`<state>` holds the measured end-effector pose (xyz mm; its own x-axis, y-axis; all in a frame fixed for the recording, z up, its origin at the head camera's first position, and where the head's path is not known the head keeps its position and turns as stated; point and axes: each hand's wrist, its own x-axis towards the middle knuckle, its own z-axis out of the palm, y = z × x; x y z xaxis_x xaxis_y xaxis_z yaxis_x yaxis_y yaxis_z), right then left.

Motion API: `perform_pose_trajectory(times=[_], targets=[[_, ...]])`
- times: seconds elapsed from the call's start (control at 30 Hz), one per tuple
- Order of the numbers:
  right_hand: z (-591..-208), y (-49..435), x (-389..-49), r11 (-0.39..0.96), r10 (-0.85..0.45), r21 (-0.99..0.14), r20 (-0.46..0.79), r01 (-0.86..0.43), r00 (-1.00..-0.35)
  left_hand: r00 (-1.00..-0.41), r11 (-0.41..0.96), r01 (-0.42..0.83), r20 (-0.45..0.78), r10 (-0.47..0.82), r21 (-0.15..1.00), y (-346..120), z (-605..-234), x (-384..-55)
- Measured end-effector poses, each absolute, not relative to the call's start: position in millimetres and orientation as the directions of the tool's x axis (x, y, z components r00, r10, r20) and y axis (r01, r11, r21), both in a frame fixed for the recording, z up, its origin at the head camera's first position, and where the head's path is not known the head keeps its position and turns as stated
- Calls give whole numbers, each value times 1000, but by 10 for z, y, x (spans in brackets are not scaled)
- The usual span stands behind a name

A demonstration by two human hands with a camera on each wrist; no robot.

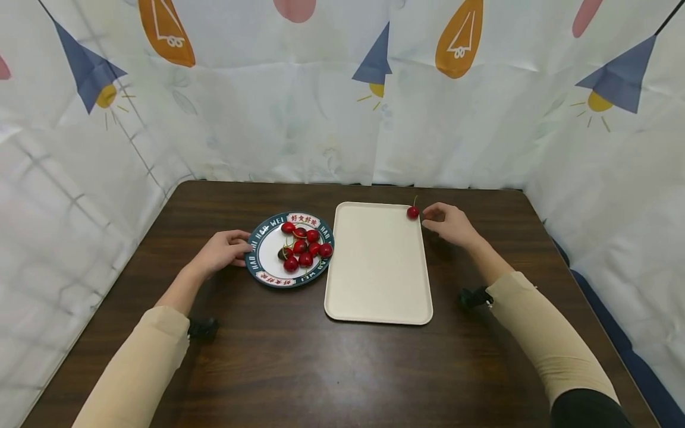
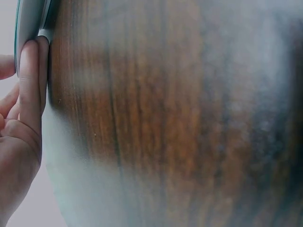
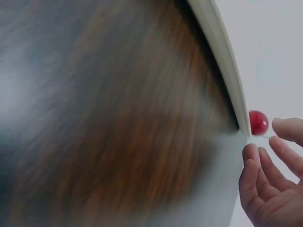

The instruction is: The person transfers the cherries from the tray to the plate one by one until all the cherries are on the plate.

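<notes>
A round plate (image 1: 262,261) with a dark green patterned rim holds several red cherries (image 1: 305,259), some with green stems. At its left edge, my left hand (image 1: 227,248) grips the rim; the left wrist view shows the thumb on one side of the plate (image 2: 26,28) and fingers (image 2: 30,85) on the other. Right of the plate lies a cream rectangular tray (image 1: 377,267). One cherry (image 1: 412,212) sits at the tray's far right corner, stem up. Just to its right is my right hand (image 1: 448,223), fingers loosely bent, with a small gap to that cherry (image 3: 259,123) and nothing held.
Everything stands on a dark brown wooden table (image 1: 267,356). A white patterned curtain (image 1: 299,119) hangs behind the table and along both sides. Each wrist carries a small black device, and the tray's left edge is right beside the plate.
</notes>
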<state>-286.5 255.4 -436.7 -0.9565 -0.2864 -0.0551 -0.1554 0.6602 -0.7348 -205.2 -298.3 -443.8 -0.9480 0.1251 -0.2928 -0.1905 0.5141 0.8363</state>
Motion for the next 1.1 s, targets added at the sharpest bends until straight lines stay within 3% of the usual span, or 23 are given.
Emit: perform_pose_trajectory(times=[0.53, 0.8, 1.1], targets=[[-4329, 2238, -3049, 743, -273, -646, -53, -175, -960, -942, 459, -231, -315, 116, 858, -2971, -4473, -2082], [-4360, 2162, -3022, 769, -342, -584, -32, -260, -939, -941, 452, -239, -320, 112, 860, -3003, -4488, -2093], [-4355, 2062, -2994, 770, -365, -581, -65, -262, -929, -940, 440, -243, -323, 115, 864, -3015, -4498, -2090]])
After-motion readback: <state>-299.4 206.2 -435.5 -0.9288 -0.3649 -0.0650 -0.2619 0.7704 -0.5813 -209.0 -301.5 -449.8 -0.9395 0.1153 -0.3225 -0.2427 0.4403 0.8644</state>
